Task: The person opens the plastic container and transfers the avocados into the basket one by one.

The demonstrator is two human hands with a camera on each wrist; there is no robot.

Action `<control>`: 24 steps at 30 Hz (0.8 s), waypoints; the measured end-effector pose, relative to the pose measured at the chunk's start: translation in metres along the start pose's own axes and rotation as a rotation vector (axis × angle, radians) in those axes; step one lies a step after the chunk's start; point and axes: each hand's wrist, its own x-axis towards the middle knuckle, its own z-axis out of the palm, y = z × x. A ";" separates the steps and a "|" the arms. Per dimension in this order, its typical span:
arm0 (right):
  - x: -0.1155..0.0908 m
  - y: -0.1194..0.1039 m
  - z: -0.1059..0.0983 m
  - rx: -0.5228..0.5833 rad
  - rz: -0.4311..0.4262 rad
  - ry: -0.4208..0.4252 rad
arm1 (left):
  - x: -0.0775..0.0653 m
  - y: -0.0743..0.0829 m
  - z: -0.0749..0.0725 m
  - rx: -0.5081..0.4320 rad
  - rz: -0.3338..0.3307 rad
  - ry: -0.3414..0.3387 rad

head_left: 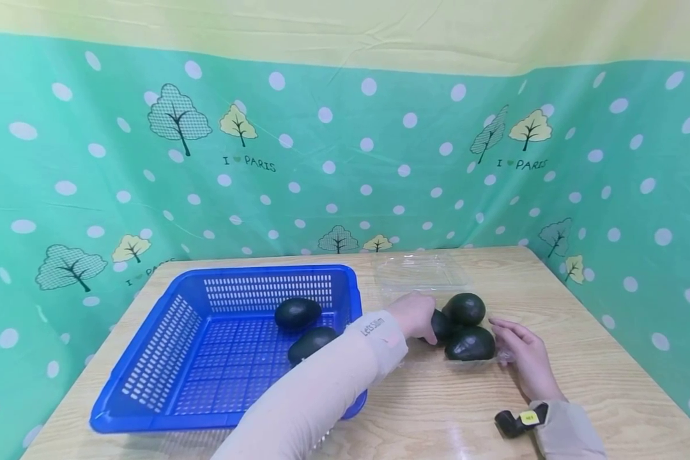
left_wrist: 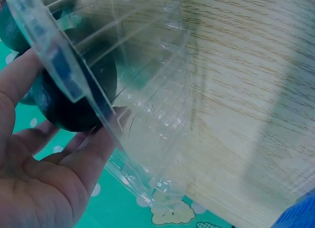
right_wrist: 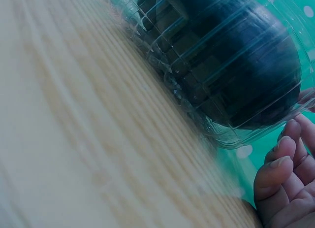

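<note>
Right of blue basket: left hand clamps avocado; right hand, I can't tell | seemingly, two avocados in punnet; two others left basketed

The head camera looks forward and down at the counter; both wrist cameras, tilted, look from very near, and all three views share the avocados.

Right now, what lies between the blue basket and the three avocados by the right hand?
The left hand and its sleeve, with wooden tabletop also visible there, in the head view.
</note>
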 end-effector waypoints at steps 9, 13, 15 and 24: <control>0.001 0.001 0.000 -0.009 0.013 0.015 | -0.001 0.000 -0.003 -0.056 -0.031 -0.009; 0.002 0.001 0.000 -0.003 0.013 0.016 | -0.003 0.000 -0.005 -0.094 -0.040 -0.013; 0.001 0.001 0.000 -0.005 0.011 0.015 | -0.003 0.000 -0.006 -0.105 -0.040 -0.015; 0.002 0.000 -0.001 -0.035 0.007 0.016 | 0.002 -0.003 -0.003 -0.150 -0.009 0.002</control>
